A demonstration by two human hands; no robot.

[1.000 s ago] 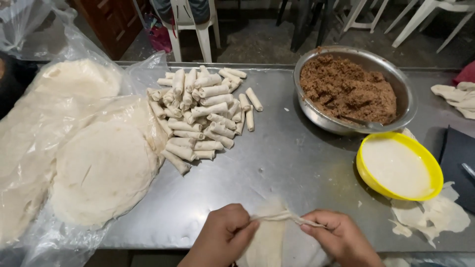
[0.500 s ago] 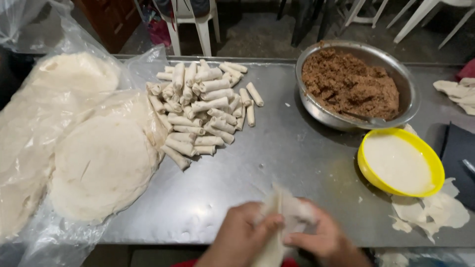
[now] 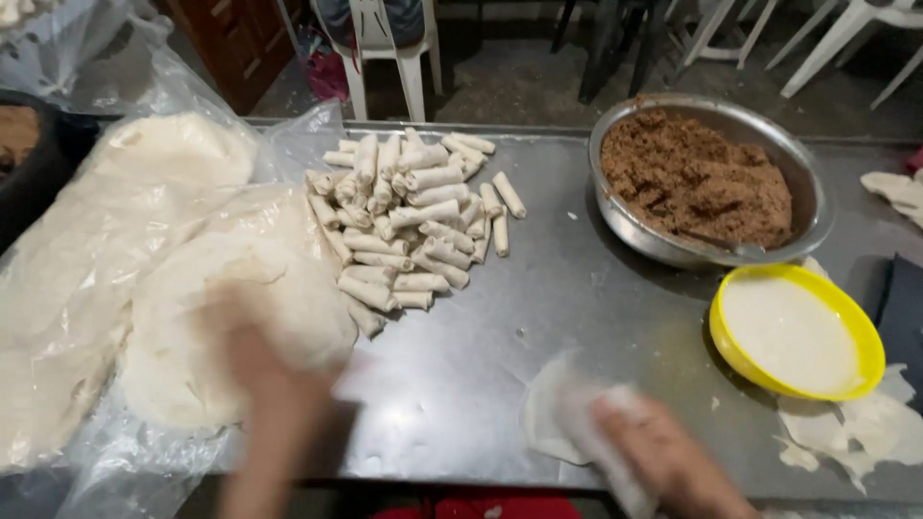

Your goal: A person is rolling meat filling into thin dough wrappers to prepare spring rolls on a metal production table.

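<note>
My right hand (image 3: 663, 461) rests near the table's front edge, holding a thin round white wrapper (image 3: 550, 411) that lies flat on the steel table (image 3: 538, 317). My left hand (image 3: 274, 384) is a blur over the near side of a stack of round wrappers (image 3: 192, 327) lying on clear plastic, and nothing shows in it. A pile of several rolled spring rolls (image 3: 413, 226) sits at the middle back of the table. Right of the pile stands a metal bowl (image 3: 620, 226) of brown filling (image 3: 702, 178).
A yellow bowl (image 3: 735, 360) of white paste stands at the right, with torn wrapper scraps (image 3: 846, 432) in front of it. More wrappers in plastic bags (image 3: 115, 192) cover the left side. A dark flat object (image 3: 904, 308) lies at the right edge. White plastic chairs (image 3: 385, 48) stand behind the table.
Both hands held the wrapper up at the front edge. Now my right hand has laid it on the table and my left hand has let go and swung left over the wrapper stack.
</note>
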